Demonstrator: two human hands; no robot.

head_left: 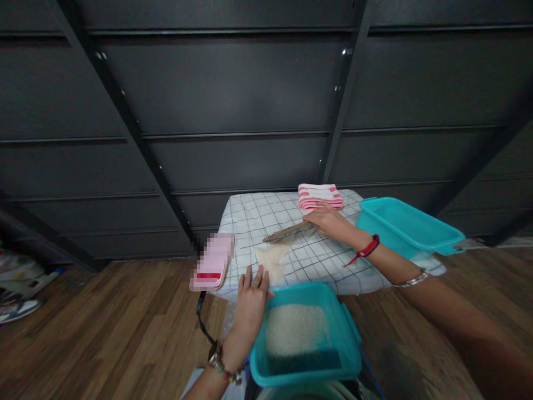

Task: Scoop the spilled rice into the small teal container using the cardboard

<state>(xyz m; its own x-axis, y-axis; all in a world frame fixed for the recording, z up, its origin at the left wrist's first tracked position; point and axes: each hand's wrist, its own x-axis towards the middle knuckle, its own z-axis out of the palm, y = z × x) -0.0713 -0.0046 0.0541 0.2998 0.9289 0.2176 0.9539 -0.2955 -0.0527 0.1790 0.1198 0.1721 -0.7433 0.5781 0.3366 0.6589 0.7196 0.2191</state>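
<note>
My right hand (331, 222) grips one end of a long, flat, brownish strip (283, 232); its material is hard to make out. The strip's edge rests on the checked cloth just behind a small spread of pale grains (272, 258) that look like rice. Close to the near side of those grains lies my left hand (253, 297), fingers stretched out, holding nothing. It is right beside the rim of a teal plastic tub (306, 289), which holds more of the pale grain (297, 328) and sits at the table's near edge.
A white checked cloth (254, 214) covers the small table. On it are a folded pink-and-white striped towel (320, 195) and, at the right, a second teal tub (402, 222). A pink phone-like object (215, 261), pixelated, is at the left edge. Dark panels (241, 89) rise behind.
</note>
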